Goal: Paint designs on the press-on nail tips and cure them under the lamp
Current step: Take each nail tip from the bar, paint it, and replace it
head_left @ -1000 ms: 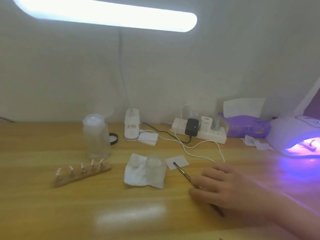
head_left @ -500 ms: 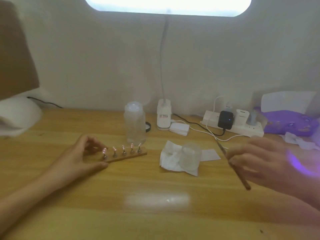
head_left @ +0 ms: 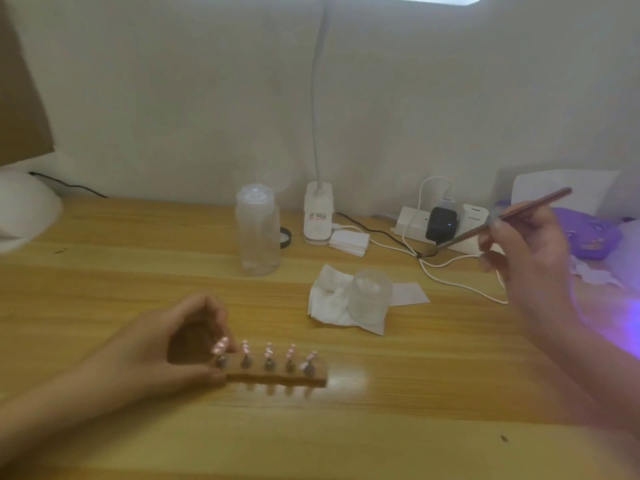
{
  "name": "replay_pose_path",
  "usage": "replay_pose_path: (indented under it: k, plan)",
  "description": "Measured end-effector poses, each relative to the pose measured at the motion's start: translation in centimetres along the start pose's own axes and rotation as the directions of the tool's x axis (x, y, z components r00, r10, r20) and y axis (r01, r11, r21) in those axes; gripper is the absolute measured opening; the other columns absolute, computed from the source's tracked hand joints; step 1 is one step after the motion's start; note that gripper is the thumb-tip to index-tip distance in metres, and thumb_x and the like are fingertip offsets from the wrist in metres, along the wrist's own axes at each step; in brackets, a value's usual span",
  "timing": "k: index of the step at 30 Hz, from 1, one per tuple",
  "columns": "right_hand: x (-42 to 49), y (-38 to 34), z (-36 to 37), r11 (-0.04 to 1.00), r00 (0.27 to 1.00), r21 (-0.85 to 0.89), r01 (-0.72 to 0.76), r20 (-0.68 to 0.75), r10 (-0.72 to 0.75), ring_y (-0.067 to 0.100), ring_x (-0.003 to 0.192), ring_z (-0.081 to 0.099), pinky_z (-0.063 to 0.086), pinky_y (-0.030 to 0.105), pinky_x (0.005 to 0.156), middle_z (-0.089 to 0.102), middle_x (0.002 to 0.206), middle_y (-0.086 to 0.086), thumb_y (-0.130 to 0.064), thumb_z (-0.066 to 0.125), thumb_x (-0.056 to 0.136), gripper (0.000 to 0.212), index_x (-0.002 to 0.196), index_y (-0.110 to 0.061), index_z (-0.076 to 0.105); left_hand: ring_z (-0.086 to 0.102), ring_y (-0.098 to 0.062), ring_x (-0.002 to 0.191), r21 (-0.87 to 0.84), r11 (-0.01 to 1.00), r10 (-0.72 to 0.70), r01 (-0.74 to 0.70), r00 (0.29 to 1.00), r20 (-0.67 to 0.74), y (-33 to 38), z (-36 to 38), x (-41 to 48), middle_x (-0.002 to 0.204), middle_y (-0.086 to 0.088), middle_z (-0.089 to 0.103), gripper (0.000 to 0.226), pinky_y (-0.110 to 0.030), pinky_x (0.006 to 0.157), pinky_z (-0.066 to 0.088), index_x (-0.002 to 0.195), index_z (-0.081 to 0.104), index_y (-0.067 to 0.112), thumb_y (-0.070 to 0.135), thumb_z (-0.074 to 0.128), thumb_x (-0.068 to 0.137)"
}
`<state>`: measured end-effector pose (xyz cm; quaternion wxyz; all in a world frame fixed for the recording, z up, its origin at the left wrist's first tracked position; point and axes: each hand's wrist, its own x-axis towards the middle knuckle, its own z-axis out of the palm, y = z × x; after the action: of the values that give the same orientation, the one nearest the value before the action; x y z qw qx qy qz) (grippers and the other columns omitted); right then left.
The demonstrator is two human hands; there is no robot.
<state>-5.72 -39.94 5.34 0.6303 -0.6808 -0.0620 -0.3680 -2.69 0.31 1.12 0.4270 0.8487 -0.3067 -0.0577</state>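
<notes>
Currently, the left hand [head_left: 162, 355] pinches the left end of the wooden holder [head_left: 277, 374] carrying five nail tips [head_left: 268, 349] on the table [head_left: 381, 427]. Rightward, the right hand [head_left: 530, 258] grips a brush [head_left: 502, 218] in the air.

The table [head_left: 381, 427] is smooth pale wood with a soft sheen. The nail holder [head_left: 277, 374] looks like darker wood, its tips [head_left: 268, 351] glossy pink. The bottle [head_left: 258, 233] and jar [head_left: 370, 296] are frosted clear plastic. The tissue [head_left: 329, 299] is crumpled matt paper.
</notes>
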Motion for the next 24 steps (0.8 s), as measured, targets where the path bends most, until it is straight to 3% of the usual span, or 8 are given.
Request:
replay_pose_path:
  k: [3, 6, 10, 15, 17, 19, 22, 24]
  plan:
    - [-0.1, 1.2, 2.3, 0.976, 0.982, 0.134, -0.172, -0.060, 0.182, 0.004, 0.061, 0.059, 0.043, 0.018, 0.045, 0.061, 0.065, -0.011, -0.007, 0.050, 0.098, 0.018, 0.091, -0.023, 0.053, 0.069, -0.007, 0.086, 0.027, 0.996, 0.085, -0.088, 0.991, 0.104, 3.1, 3.5, 1.8, 0.096, 0.012, 0.073, 0.037, -0.016, 0.071, 0.051, 0.097, 0.055, 0.043, 0.040, 0.081, 0.070]
    - [-0.4, 2.1, 3.7, 0.958, 0.964, 0.185, -0.220, -0.112, 0.243, 0.004, 0.056, 0.055, 0.042, 0.019, 0.045, 0.058, 0.060, -0.010, -0.003, 0.048, 0.098, 0.025, 0.085, -0.024, 0.052, 0.066, -0.007, 0.092, -0.021, 0.991, 0.131, -0.129, 0.982, 0.138, 4.9, 6.6, 4.0, 0.098, 0.014, 0.070, 0.040, -0.012, 0.074, 0.047, 0.098, 0.051, 0.041, 0.029, 0.082, 0.075]
    - [-0.9, 3.1, 3.5, 0.928, 0.951, 0.281, -0.244, -0.120, 0.287, 0.005, 0.055, 0.054, 0.041, 0.019, 0.044, 0.058, 0.059, -0.008, -0.001, 0.047, 0.099, 0.025, 0.086, -0.022, 0.052, 0.065, -0.009, 0.096, -0.053, 0.990, 0.134, -0.128, 0.983, 0.128, 5.4, 7.9, 5.2, 0.100, 0.015, 0.067, 0.046, -0.014, 0.079, 0.048, 0.101, 0.048, 0.042, 0.025, 0.083, 0.076]
    - [-1.1, 3.6, 2.9, 0.833, 0.911, 0.432, -0.345, -0.059, 0.408, 0.006, 0.055, 0.054, 0.039, 0.019, 0.044, 0.055, 0.061, -0.004, -0.004, 0.047, 0.100, 0.023, 0.084, -0.019, 0.054, 0.068, -0.008, 0.091, -0.162, 0.986, 0.070, -0.045, 0.986, 0.151, 5.4, 7.5, 5.1, 0.095, 0.009, 0.072, 0.036, -0.011, 0.076, 0.047, 0.097, 0.064, 0.034, 0.020, 0.087, 0.074]
    - [-1.2, 3.5, 3.0, 0.830, 0.915, 0.430, -0.356, -0.020, 0.403, 0.007, 0.055, 0.055, 0.040, 0.019, 0.045, 0.056, 0.060, -0.004, -0.007, 0.047, 0.101, 0.021, 0.085, -0.020, 0.053, 0.069, -0.004, 0.083, -0.204, 0.979, 0.041, -0.010, 0.988, 0.152, 5.7, 7.6, 5.2, 0.092, 0.005, 0.074, 0.025, -0.010, 0.071, 0.048, 0.090, 0.069, 0.029, 0.013, 0.084, 0.077]
    - [-1.5, 3.5, 3.1, 0.867, 0.935, 0.367, -0.338, 0.022, 0.355, 0.008, 0.056, 0.055, 0.041, 0.019, 0.046, 0.058, 0.059, -0.003, -0.010, 0.046, 0.102, 0.021, 0.086, -0.021, 0.053, 0.070, -0.007, 0.083, -0.216, 0.976, 0.034, -0.003, 0.990, 0.139, 5.7, 7.7, 5.3, 0.093, 0.003, 0.075, 0.020, -0.019, 0.071, 0.053, 0.082, 0.072, 0.028, 0.010, 0.081, 0.080]
    - [-2.0, 3.3, 3.4, 0.929, 0.965, 0.263, -0.260, 0.086, 0.246, 0.011, 0.059, 0.058, 0.043, 0.020, 0.047, 0.059, 0.060, -0.004, -0.016, 0.049, 0.101, 0.016, 0.088, -0.024, 0.054, 0.072, -0.020, 0.093, -0.221, 0.975, 0.039, -0.009, 0.991, 0.131, 5.6, 7.8, 5.3, 0.094, 0.001, 0.076, 0.021, -0.042, 0.087, 0.055, 0.075, 0.073, 0.029, 0.011, 0.080, 0.081]
    - [-2.2, 3.0, 3.6, 0.958, 0.977, 0.202, -0.204, 0.101, 0.187, 0.011, 0.059, 0.060, 0.044, 0.021, 0.047, 0.061, 0.062, -0.006, -0.020, 0.053, 0.097, 0.013, 0.088, -0.028, 0.056, 0.072, -0.018, 0.093, -0.230, 0.971, 0.084, -0.059, 0.992, 0.097, 5.5, 7.9, 5.2, 0.093, 0.002, 0.076, 0.019, -0.039, 0.087, 0.056, 0.074, 0.073, 0.027, 0.010, 0.080, 0.080]
